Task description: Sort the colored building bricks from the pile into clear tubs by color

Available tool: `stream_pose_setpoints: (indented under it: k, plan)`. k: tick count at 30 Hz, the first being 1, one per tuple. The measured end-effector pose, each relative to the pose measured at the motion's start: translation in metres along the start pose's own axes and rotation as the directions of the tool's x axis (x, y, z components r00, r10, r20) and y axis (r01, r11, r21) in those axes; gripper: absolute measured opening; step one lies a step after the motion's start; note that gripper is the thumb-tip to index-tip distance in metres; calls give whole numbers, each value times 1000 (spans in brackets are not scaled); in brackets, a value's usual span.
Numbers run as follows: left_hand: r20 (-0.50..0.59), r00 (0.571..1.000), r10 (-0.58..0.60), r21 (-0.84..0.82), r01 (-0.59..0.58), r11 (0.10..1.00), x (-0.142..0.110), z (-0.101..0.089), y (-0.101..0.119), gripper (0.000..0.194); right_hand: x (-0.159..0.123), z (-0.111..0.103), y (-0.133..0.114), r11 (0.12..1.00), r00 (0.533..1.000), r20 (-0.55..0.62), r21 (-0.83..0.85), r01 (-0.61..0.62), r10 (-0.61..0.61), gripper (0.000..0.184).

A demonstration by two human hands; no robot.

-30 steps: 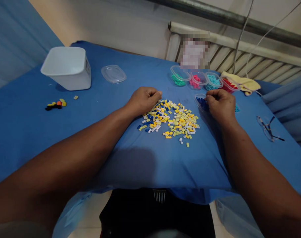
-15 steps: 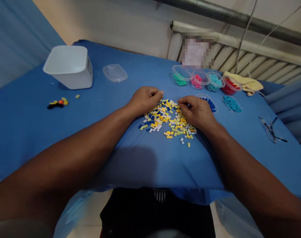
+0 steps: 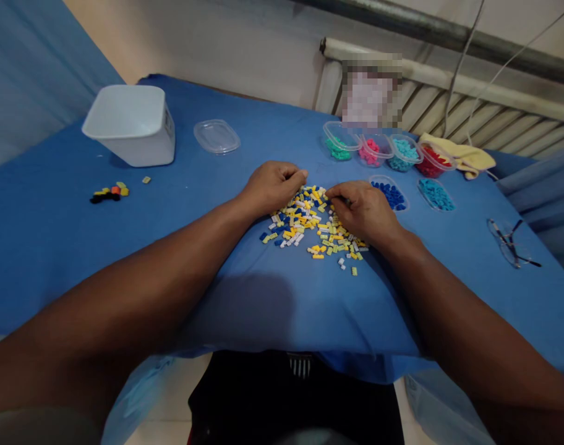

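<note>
A loose pile of small building bricks (image 3: 295, 221) in yellow, white, pale green and blue lies on the blue cloth. My left hand (image 3: 276, 185) rests at the pile's far left edge, its fingers curled together; whatever they may hold is hidden. Over the right side of the pile is my right hand (image 3: 363, 207), with thumb and fingertips closed together at the bricks. Any brick in that pinch is too small to make out. Just beyond this hand lies a clear lid of dark blue bricks (image 3: 389, 194).
Small clear tubs hold green bricks (image 3: 338, 149), pink bricks (image 3: 369, 152), light blue bricks (image 3: 404, 151) and red bricks (image 3: 434, 162). Bright blue bricks (image 3: 436, 194) fill another lid. Eyeglasses (image 3: 511, 244) lie right; a white bin (image 3: 128, 136), clear lid (image 3: 217, 136) and mixed bricks (image 3: 111, 192) are left.
My right hand has shifted slightly left over the pile, uncovering more of the dark blue bricks behind it. My left hand has stayed in place.
</note>
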State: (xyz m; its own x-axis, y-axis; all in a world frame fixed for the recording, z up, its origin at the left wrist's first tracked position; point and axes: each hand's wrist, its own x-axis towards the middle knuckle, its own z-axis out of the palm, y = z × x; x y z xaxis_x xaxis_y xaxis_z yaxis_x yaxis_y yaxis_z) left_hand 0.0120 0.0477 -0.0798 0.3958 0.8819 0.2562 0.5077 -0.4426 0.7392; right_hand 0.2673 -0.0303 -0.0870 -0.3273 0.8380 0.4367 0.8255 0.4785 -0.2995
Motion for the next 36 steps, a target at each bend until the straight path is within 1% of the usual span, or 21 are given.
stream_pose_setpoints:
  k: [3,9,11,17,21,25,28,33,36]
  plan:
    - [4,1000,2,-18,-2,1000,-1,0,1,45,1,-2,-2,1000,1000,23,-19,-15,15,29]
    - [-1,1000,9,-21,-9,1000,-1,0,2,43,3,-6,-15,991,994,108,-135,6,9,25]
    - [-1,1000,8,-14,-8,1000,-1,0,2,44,3,-6,-18,988,993,115,-153,7,11,26]
    - [6,1000,-8,-10,8,1000,0,-1,2,45,5,-6,-20,987,991,121,-153,-43,62,29]
    - [5,1000,0,-12,0,1000,0,-1,2,44,5,-4,-17,994,994,98,-103,-31,41,30]
    - [6,1000,4,-19,-4,1000,0,1,1,45,5,-2,-14,1000,1000,2,3,-24,24,32]
    - [6,1000,-3,-13,3,1000,0,1,1,44,6,-2,-17,1000,999,-39,26,-3,4,29]
    - [8,1000,14,4,-14,1000,1,0,0,45,11,4,-26,996,997,2,46,72,-73,26]
    - [8,1000,27,7,-27,1000,2,0,-1,46,13,8,-30,996,995,61,38,79,-81,23]
